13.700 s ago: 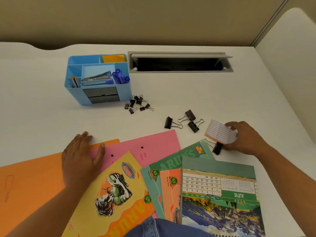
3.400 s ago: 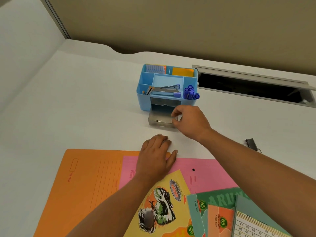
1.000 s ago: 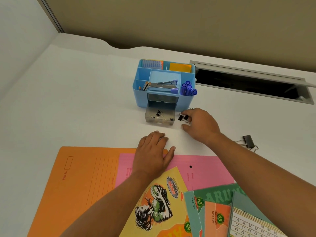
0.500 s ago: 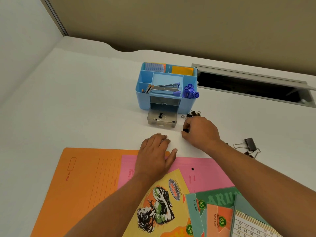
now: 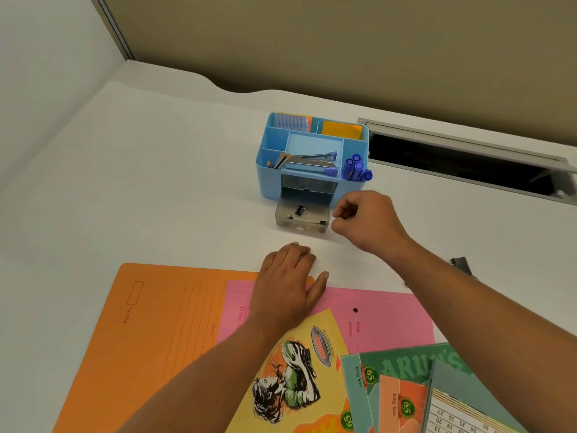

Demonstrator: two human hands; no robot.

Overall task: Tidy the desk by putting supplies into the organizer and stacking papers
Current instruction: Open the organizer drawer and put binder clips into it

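Note:
A blue desk organizer (image 5: 268,179) stands mid-desk, its grey bottom drawer (image 5: 299,222) pulled open with a small black binder clip (image 5: 300,210) inside. My right hand (image 5: 367,220) hovers just right of the drawer with its fingers curled and pinched together, apparently on a small binder clip that the fingers mostly hide. My left hand (image 5: 288,282) lies flat on the desk edge of the orange folder (image 5: 175,314) and pink folder (image 5: 384,317). A yellow notebook (image 5: 299,370) overlaps them.
The organizer's top holds a stapler (image 5: 312,160), blue pens (image 5: 356,168) and note pads. A large binder clip (image 5: 462,264) peeks out behind my right forearm. An open cable slot (image 5: 462,157) lies at the back right. Green notebooks (image 5: 406,364) and a calendar (image 5: 462,410) fan out at the bottom right.
My right hand picked at the small clips on the desk right of the drawer, then rose toward the drawer with fingers pinched. My left hand stayed put.

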